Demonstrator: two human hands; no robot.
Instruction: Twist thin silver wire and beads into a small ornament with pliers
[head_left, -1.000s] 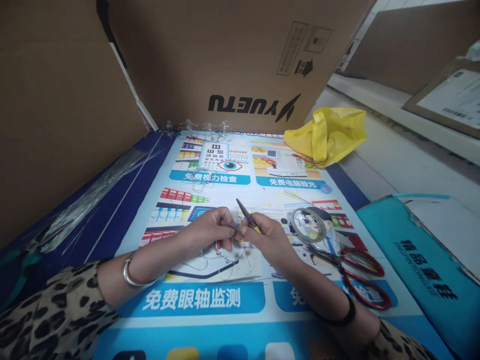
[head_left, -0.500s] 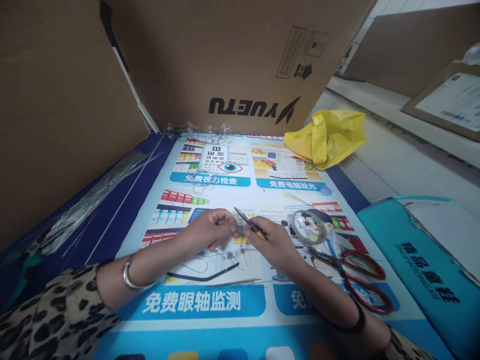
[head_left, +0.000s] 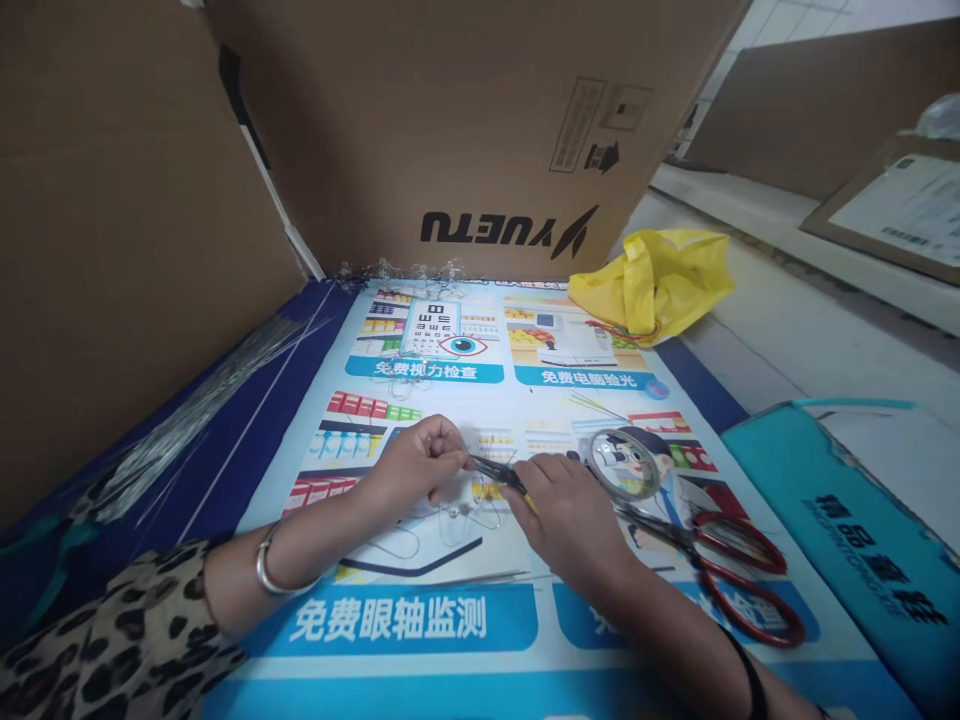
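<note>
My left hand [head_left: 420, 460] is closed in a pinch on a thin wire piece [head_left: 465, 510], whose loops and small clear beads hang below the fingers. The pinched end itself is hidden. In my right hand [head_left: 574, 510] is a pair of pliers [head_left: 491, 470] with dark jaws and a yellow handle. Its jaws point left and reach the left fingertips, by the wire. Whether the jaws grip the wire is too small to tell. Near the right hand lie a roll of clear tape [head_left: 600, 482] and red-handled scissors [head_left: 664, 527].
Cardboard [head_left: 360, 130] stands at the back and left. A yellow bag [head_left: 652, 285] lies back right, with a teal box [head_left: 802, 500] at the right edge. Wire strands [head_left: 202, 410] and a green-handled tool [head_left: 64, 565] are at left. Several clear wire pieces [head_left: 420, 275] sit along the back.
The pliers have turned from pointing up and left to lying nearly level, their jaws now at my left fingertips. My right hand has rolled over, its back facing up. The view has shifted slightly.
</note>
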